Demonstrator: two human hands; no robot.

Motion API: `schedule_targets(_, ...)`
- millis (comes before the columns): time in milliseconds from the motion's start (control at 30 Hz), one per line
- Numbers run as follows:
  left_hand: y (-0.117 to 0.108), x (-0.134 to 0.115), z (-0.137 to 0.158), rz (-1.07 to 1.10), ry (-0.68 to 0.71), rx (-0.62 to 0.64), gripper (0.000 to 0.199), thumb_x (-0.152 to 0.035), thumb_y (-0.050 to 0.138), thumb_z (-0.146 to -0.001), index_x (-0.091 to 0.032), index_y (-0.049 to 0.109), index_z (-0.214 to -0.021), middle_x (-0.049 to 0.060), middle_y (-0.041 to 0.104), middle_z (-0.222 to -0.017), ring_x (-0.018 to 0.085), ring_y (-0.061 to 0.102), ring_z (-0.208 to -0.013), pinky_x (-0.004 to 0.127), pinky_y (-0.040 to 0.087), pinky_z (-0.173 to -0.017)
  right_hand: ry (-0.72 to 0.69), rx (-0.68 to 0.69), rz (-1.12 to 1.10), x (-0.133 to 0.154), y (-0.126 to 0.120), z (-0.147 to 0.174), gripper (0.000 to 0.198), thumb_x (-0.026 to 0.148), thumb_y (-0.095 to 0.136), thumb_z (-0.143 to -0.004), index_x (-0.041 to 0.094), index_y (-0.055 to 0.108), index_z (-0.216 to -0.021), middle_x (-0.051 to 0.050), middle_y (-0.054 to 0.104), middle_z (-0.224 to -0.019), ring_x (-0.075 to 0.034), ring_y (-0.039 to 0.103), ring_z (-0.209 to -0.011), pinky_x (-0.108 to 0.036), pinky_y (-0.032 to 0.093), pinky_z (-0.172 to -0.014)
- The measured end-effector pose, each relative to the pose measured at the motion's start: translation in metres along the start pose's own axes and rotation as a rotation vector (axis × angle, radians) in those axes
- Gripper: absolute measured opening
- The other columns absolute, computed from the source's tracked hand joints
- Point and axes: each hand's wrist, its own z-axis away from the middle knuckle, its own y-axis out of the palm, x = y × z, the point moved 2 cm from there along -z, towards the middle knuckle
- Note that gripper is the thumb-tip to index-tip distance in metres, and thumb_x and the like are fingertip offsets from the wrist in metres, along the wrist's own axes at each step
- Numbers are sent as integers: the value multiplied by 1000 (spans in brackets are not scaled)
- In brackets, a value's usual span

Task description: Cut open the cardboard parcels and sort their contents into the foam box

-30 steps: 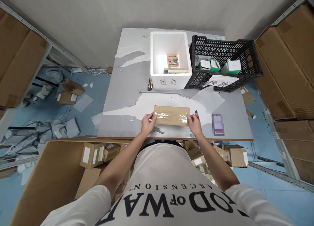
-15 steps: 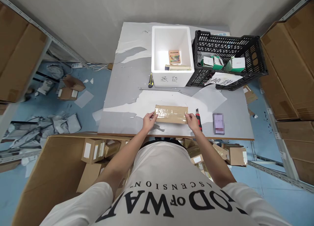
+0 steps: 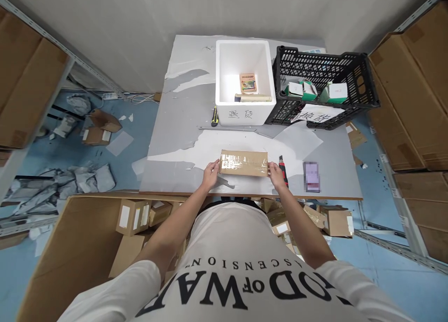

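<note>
A flat cardboard box [image 3: 244, 163] with shiny clear tape across its top lies level at the front of the table. At its left end, my left hand [image 3: 210, 173] is closed, fingers against the short side. My right hand [image 3: 276, 173] grips the opposite end the same way. Just beyond the right hand is a red and black box cutter [image 3: 283, 171]. Farther right lies a phone [image 3: 311, 176] with a blurred screen. A yellow and black box cutter [image 3: 214, 116] rests beside the white foam box.
Behind the hands stands a white foam box [image 3: 246, 113] with small packs inside. Right of it, a black plastic crate [image 3: 360, 102] holds green and white boxes. A large carton [image 3: 52, 256] with several parcels is below the table's front edge [image 3: 175, 193]. Shelves with cartons flank both sides.
Both hands have shifted from the top edges of the cardboard box to its two ends, thumbs no longer over its top. The box itself has barely moved.
</note>
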Motion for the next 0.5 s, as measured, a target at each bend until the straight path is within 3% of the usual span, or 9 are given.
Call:
schedule_targets(100,-4,14,3,41,-38,35,42,-32,49,-85,-18,62,-122,9,62,-119,21,61,-106,36,49,-93,-55,31,19,-16,-5,7,43,40,40,-86,20,54,-122,-13,61,-121,-23,61,-105,-41,51,-87)
schedule_targets(233,0,22,11,-24,-15,138,47,-27,63,-72,-16,66,-117,8,69,-112,26,62,-108,38,48,-96,-144,156,153,-35,-1,19,57,24,59,-71,23,53,-127,-10,58,-128,-27,55,-116,-47,44,-100)
schedule_targets(400,10,17,16,-78,1,149,44,-38,65,-74,-14,68,-111,6,74,-92,26,67,-95,36,53,-86,-162,140,183,-36,14,25,47,28,52,-78,20,54,-124,-9,65,-116,-25,61,-104,-45,47,-95)
schedule_targets(500,8,16,17,-106,13,142,41,-41,60,-78,-13,70,-106,6,75,-90,25,67,-93,34,53,-83,-196,116,180,-27,17,28,41,33,48,-83,16,58,-118,-12,65,-112,-25,62,-100,-43,48,-92)
